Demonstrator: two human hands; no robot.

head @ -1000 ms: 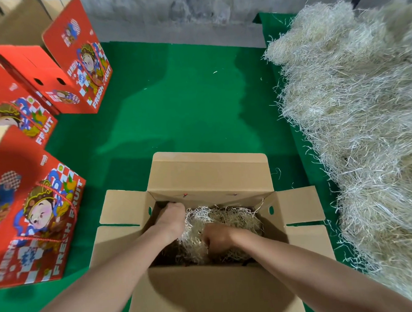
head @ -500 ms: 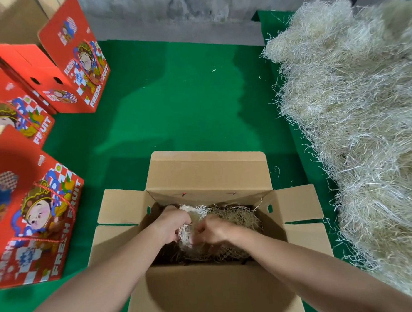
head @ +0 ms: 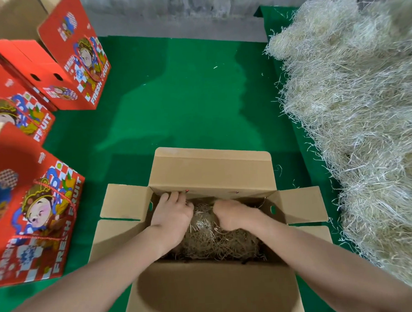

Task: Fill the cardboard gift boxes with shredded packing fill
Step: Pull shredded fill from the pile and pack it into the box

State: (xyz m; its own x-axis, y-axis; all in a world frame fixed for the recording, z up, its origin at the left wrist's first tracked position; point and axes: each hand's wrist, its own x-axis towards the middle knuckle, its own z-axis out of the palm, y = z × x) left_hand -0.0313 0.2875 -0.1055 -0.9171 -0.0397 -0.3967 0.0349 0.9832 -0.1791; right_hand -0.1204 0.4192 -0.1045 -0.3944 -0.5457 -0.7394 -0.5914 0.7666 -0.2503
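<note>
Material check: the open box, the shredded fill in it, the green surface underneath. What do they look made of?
Open box: plain brown cardboard, matte, unprinted inside; creased flaps and cut edges show it.
Shredded fill: thin pale tan strands, dry and tangled, likely paper or wood wool; cannot tell which.
Green surface: looks like felt or short-pile carpet, matte, with darker brushed patches.

Green felt mat (patchily mottled) meets a grey wall.
</note>
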